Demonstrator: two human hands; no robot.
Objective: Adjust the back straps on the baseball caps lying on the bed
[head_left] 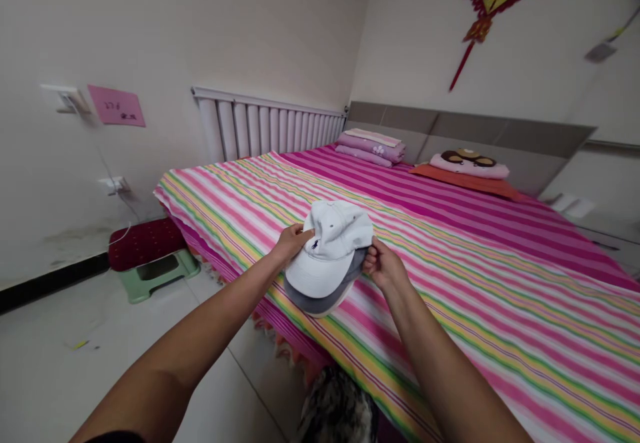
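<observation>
from here, the white cap (331, 226) sits squarely between left hand (291, 241) and right hand (386, 266), neither nearer, over the striped sheet (450, 263). its long axis runs brim-first toward the person, a grey cap (311, 304) tucked beneath. both hands pinch the white one's sides.

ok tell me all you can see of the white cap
The white cap looks like soft cloth, its crown creased, with a dark logo and curved brim pointing toward the viewer. It rests on a grey cap over the striped sheet; the left hand holds it beside the logo, the right hand its opposite edge.
</observation>
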